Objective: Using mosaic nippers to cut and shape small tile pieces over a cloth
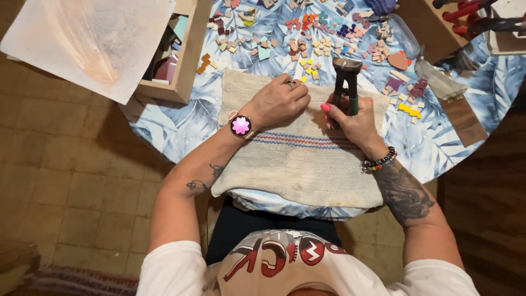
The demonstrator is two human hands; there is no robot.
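Observation:
My right hand point(350, 120) grips the green handles of a pair of dark tile nippers point(347, 77), jaws pointing away from me. My left hand point(279, 101), with a ring and a wrist watch, rests fingers curled on a beige woven cloth point(301, 159) with red and blue stripes; its fingertips pinch near a small yellow tile piece point(303, 80) at the cloth's far edge. Whether it holds the piece I cannot tell. Many small coloured mosaic tile pieces point(307, 44) lie scattered beyond the cloth.
The round table point(164, 123) has a blue leaf-patterned cover. A wooden box point(183, 60) of tile pieces stands at the left, with a large stained sheet point(87, 38) over it. More tools with red handles point(471, 13) lie at the far right. A glass bottle point(438, 79) lies right of the tiles.

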